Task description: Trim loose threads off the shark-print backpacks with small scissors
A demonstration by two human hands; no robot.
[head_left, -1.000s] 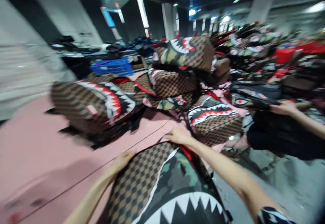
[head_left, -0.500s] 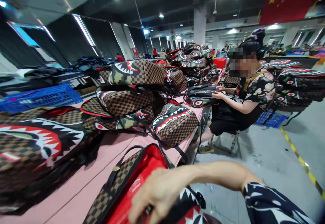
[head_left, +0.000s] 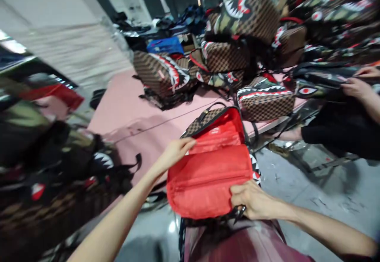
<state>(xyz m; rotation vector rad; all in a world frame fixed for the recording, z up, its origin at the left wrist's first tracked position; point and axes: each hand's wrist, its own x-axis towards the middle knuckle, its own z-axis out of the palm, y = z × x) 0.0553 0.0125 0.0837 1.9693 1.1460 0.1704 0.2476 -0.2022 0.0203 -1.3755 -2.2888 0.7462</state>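
An unzipped backpack (head_left: 208, 179) with a red lining and brown checked outside lies in front of me at the table's edge. Its front panel is folded down toward my lap, lining up. My right hand (head_left: 251, 199) is closed on the lower right edge of that panel, beside a dark zipper end. At the left side of the opening, my left hand (head_left: 179, 151) has its fingers pinched together on the rim; what lies under the fingertips is slightly blurred. A carry handle (head_left: 218, 105) stands up at the bag's far end.
Checked shark-mouth backpacks (head_left: 265, 99) are piled on the pink table (head_left: 130, 115). More bags (head_left: 44, 187), blurred, stand at my left. A blue crate (head_left: 165, 45) sits behind. At the right, a co-worker's hands (head_left: 358, 86) hold another bag.
The view has swung right to left and down. The backpack's front panel now lies folded open, showing the red lining. My left hand has come into view, and my right hand is on the panel's edge.
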